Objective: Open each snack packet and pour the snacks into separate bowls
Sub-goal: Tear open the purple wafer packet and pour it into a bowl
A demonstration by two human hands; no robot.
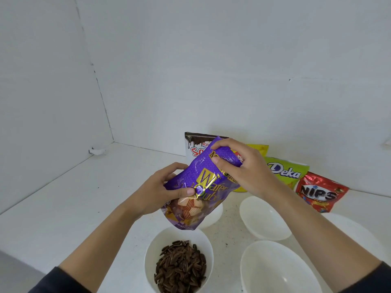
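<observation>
White surface (74,197) lies below; your left hand (163,185) grips the purple wafer packet (203,178) mid-body, your right hand (243,168) pinches its top at 1 o'clock. Steady the body, tear sideways above the white bowl (214,214) beneath.

A purple wafer packet (203,182), lettered in gold, against a white desk (84,197). Behind it are a lime-green packet (285,170) with white lettering, a red packet (319,192) with black letters, a yellow packet (260,149) and a white packet (193,144) topped with brown drips. Dark brown striped seeds (179,269) fill a white bowl (156,244).
</observation>
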